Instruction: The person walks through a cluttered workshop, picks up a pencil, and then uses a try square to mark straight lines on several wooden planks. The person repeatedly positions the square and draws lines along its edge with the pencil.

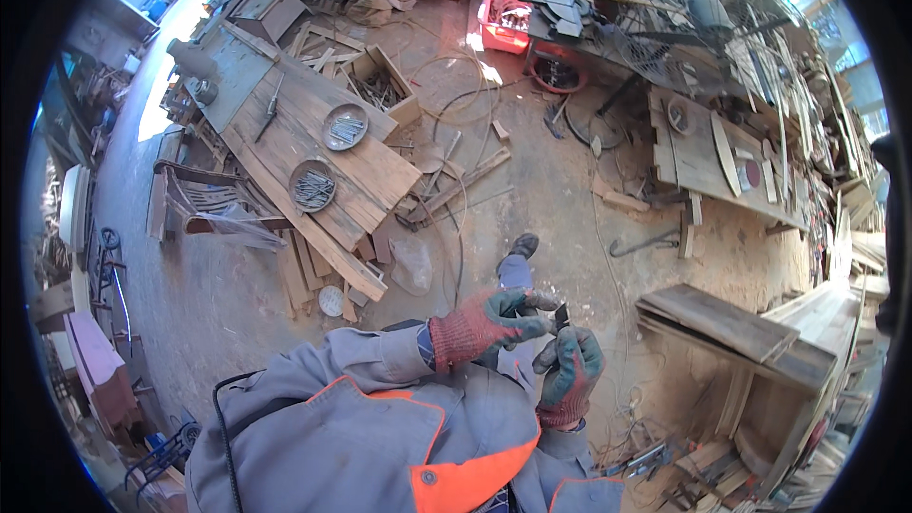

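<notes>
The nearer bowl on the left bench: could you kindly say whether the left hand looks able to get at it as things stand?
Probably not without a step: the bowl sits on the bench, seemingly well away from the left hand. Nothing covers its top, though.

Glare whitens the floor (pixel 155 116) at ten o'clock; sunlight brightens the red plastic crate (pixel 504 40) near twelve; fisheye distortion curves the edges.

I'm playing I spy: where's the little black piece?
In the head view, right of and below centre, the little black piece sticks up from the right hand, beside the left hand.
</notes>
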A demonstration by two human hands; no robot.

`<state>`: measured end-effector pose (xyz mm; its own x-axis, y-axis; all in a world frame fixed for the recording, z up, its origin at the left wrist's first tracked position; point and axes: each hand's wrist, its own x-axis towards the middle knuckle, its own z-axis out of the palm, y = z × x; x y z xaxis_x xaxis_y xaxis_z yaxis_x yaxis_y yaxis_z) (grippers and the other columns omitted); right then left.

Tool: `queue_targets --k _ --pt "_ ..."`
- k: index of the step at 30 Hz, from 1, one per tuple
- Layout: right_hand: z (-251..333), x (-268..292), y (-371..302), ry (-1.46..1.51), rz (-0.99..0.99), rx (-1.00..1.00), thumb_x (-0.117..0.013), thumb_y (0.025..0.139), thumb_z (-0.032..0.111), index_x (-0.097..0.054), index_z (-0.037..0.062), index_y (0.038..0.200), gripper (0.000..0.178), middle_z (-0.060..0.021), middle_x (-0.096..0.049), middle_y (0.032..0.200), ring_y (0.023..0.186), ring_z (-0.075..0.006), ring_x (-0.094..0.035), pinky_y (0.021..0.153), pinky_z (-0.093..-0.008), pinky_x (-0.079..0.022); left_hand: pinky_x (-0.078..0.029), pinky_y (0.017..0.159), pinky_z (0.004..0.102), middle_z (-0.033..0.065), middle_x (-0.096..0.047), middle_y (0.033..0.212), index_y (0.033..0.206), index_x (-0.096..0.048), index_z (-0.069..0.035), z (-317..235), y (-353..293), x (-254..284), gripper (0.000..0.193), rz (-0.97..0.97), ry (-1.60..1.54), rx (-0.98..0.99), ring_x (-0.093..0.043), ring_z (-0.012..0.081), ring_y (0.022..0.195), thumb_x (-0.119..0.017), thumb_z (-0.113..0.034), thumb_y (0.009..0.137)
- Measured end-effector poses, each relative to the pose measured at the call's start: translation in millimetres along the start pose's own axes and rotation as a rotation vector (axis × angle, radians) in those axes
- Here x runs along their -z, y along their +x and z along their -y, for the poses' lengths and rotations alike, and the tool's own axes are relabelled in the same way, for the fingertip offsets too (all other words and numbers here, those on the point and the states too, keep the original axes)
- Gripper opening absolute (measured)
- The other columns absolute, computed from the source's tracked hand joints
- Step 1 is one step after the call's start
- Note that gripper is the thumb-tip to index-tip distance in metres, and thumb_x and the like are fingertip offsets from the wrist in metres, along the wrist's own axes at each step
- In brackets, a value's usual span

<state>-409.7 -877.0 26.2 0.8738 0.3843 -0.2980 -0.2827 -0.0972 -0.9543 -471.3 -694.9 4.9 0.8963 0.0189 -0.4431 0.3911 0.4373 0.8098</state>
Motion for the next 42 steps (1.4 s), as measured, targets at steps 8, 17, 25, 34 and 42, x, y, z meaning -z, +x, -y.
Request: queue_targets --k 8,17,25,34,42 --pt "72.4 -16.1 259.7 -0.027 0.414 -0.161 -0.066 0.101 0.018 -0.068 -0.0066 0.101 0.025 -0.0073 -0.067 0.071 0.058 -0.0123 -0.061 0.054 -0.0275 -0.047 -0.054 0.084 0.0276 0.0015 -0.071 0.1 0.107 -0.067 -0.003 -115.3 171.1 56.2 0.02 -0.261 -0.004 -0.143 -0.065 0.0102 0.092 -0.078 -0.01 0.091" --pt "143.7 -114.0 449.5 -0.113 0.684 -0.33 -0.069 0.099 0.018 -0.072 -0.006 0.099 0.024 -0.0078 -0.07 0.074 0.063 -0.0124 -0.063 0.057 -0.0272 -0.05 -0.052 0.072 0.0263 0.0009 -0.069 0.092 0.108 -0.071 0.0 -231.3 251.4 162.3 0.014 -0.489 -0.301 -0.309 -0.063 0.0091 0.084 -0.069 -0.004 0.096" --pt "175.0 -253.4 644.6 -0.181 0.592 -0.397 -0.064 0.101 0.017 -0.072 -0.0084 0.102 0.027 -0.0093 -0.069 0.072 0.061 -0.015 -0.063 0.056 -0.0294 -0.051 -0.051 0.069 0.0253 0.0003 -0.069 0.09 0.111 -0.072 -0.003 -313.8 409.7 354.0 0.016 -0.392 -0.325 -0.337 -0.061 0.0079 0.08 -0.073 -0.009 0.096" --pt "255.1 -470.7 835.9 -0.176 0.544 -0.423 -0.068 0.099 0.016 -0.072 -0.0083 0.101 0.024 -0.0081 -0.07 0.076 0.063 -0.0128 -0.064 0.057 -0.0278 -0.052 -0.051 0.067 0.025 -0.0005 -0.067 0.093 0.113 -0.068 -0.003 -510.6 504.7 591.8 0.017 -0.283 -0.406 -0.123 -0.061 0.0094 0.077 -0.071 -0.014 0.1" --pt "328.9 -606.0 981.6 -0.27 0.781 -0.31 -0.069 0.099 0.015 -0.075 -0.0028 0.103 0.019 -0.0055 -0.071 0.076 0.066 -0.0096 -0.063 0.06 -0.0257 -0.05 -0.049 0.065 0.0239 0.0022 -0.069 0.094 0.109 -0.069 -0.004 -644.5 541.4 713.8 0.022 -0.436 -0.422 -0.12 -0.064 0.0103 0.078 -0.076 -0.021 0.097"
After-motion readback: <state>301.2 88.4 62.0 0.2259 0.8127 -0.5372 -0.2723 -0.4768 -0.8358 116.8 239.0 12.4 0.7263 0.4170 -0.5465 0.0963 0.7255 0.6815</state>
